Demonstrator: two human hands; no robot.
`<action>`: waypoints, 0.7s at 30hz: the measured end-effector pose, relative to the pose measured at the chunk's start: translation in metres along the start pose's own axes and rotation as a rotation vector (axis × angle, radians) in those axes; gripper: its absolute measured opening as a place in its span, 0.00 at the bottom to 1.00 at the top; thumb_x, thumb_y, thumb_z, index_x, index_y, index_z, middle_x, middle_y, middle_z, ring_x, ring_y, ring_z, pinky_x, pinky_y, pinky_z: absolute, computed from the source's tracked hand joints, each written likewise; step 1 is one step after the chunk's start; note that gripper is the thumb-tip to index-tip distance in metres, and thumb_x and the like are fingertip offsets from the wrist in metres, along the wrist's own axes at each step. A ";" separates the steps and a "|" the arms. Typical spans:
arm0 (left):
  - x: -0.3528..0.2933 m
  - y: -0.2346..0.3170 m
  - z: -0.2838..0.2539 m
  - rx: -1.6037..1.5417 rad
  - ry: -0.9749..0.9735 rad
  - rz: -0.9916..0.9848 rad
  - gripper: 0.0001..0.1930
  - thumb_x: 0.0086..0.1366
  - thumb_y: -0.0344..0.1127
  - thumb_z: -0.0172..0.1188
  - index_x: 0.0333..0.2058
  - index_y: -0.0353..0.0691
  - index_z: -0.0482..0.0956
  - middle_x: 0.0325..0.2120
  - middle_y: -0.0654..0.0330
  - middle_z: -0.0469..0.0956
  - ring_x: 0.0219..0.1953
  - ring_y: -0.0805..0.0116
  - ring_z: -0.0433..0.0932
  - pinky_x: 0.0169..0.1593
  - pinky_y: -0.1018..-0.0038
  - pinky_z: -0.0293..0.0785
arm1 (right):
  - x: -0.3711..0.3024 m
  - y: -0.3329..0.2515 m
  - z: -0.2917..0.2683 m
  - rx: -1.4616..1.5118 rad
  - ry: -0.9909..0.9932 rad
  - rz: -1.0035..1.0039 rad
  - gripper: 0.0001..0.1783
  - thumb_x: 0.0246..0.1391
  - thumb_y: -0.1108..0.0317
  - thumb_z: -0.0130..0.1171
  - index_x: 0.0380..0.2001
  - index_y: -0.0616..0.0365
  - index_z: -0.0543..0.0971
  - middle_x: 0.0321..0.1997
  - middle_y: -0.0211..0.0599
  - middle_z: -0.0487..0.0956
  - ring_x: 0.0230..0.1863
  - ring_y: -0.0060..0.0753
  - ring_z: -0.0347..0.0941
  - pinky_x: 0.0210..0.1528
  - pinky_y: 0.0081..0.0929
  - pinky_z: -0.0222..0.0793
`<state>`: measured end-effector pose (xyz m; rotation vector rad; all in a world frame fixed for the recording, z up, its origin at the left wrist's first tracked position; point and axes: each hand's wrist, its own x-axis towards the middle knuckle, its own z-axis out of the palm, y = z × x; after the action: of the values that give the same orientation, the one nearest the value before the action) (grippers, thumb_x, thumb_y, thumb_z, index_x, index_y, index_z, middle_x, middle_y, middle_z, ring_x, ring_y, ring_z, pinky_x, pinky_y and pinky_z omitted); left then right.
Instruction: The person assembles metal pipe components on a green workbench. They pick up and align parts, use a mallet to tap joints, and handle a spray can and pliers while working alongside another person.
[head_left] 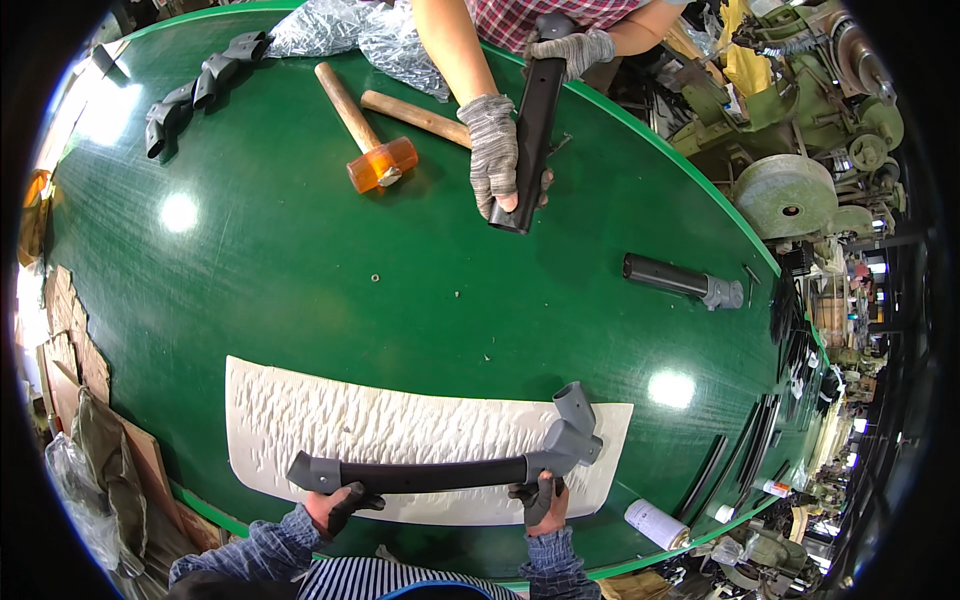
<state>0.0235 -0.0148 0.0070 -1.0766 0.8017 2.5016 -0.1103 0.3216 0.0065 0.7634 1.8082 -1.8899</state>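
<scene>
In front of me a black tube [435, 475] lies crosswise over a white, wrinkled sheet [290, 410]. A grey elbow-shaped connector [315, 471] caps its left end, and a branched grey connector [572, 441] is on its right end. My left hand [343, 507], in a dark-fingered glove, grips the tube near the left connector from the near side. My right hand [543, 500], gloved likewise, is closed at the joint between tube and right connector. The undersides of both grips are hidden.
Across the green table [300, 300], a co-worker's gloved hands hold another black tube [540, 130]. An orange-headed mallet [382, 165] and a second wooden handle [415, 117] lie nearby. To the right are a short tube with connector [680, 280] and a spray can [657, 524].
</scene>
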 end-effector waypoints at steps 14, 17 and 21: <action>0.002 -0.004 -0.006 -0.021 -0.004 -0.018 0.18 0.68 0.27 0.56 0.52 0.19 0.71 0.43 0.37 0.80 0.44 0.42 0.82 0.52 0.50 0.80 | 0.000 -0.002 0.002 0.014 -0.006 -0.006 0.23 0.66 0.52 0.55 0.51 0.62 0.71 0.36 0.43 0.81 0.30 0.38 0.82 0.32 0.33 0.83; 0.005 -0.007 -0.012 -0.002 -0.025 0.015 0.17 0.68 0.26 0.56 0.53 0.21 0.71 0.43 0.38 0.80 0.45 0.44 0.82 0.52 0.51 0.80 | -0.001 -0.004 0.004 0.018 -0.018 -0.024 0.22 0.66 0.53 0.55 0.50 0.62 0.72 0.35 0.42 0.81 0.31 0.38 0.82 0.32 0.34 0.82; 0.005 -0.008 -0.017 0.244 -0.090 0.050 0.16 0.73 0.32 0.53 0.52 0.23 0.72 0.43 0.41 0.80 0.44 0.51 0.82 0.51 0.57 0.81 | -0.002 -0.005 0.006 -0.028 0.065 -0.011 0.20 0.67 0.54 0.55 0.45 0.65 0.75 0.34 0.40 0.82 0.32 0.35 0.81 0.35 0.35 0.82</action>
<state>0.0336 -0.0180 -0.0097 -0.8655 1.0848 2.3948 -0.1126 0.3162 0.0113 0.8155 1.8777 -1.8621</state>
